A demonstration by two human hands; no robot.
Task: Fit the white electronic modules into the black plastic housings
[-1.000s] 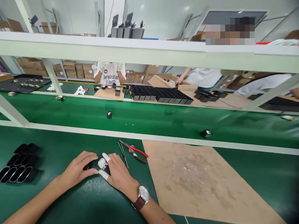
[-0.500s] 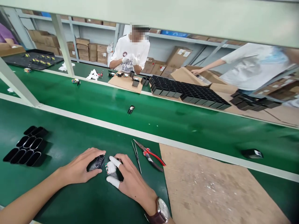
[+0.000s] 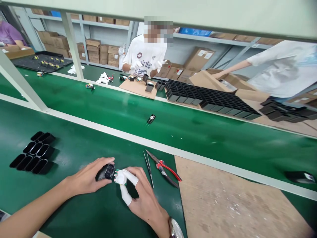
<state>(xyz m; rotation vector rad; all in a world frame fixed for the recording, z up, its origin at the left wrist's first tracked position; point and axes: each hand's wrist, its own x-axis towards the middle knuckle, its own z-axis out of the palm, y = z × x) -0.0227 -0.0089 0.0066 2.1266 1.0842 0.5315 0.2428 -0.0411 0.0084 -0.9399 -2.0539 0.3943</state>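
Note:
My left hand [image 3: 90, 178] rests on the green bench with its fingers curled round a small black oval casing [image 3: 106, 172]. My right hand [image 3: 141, 195], with white cots on thumb and fingertips, pinches a small white and green part [image 3: 119, 177] against the casing's open end. A watch [image 3: 176, 228] sits on my right wrist at the bottom edge.
Tweezers [image 3: 148, 164] and red-handled cutters [image 3: 164, 167] lie just right of my hands, beside a brown cardboard sheet [image 3: 235, 205]. A cluster of black casings [image 3: 33, 153] stands at left. Loose black parts [image 3: 151, 119] ride the green belt. Across it, people work by trays of black casings [image 3: 210, 100].
The view has tilted down and swung left. My left hand has turned the black casing so its end faces the white part, and my right fingers have closed on that part.

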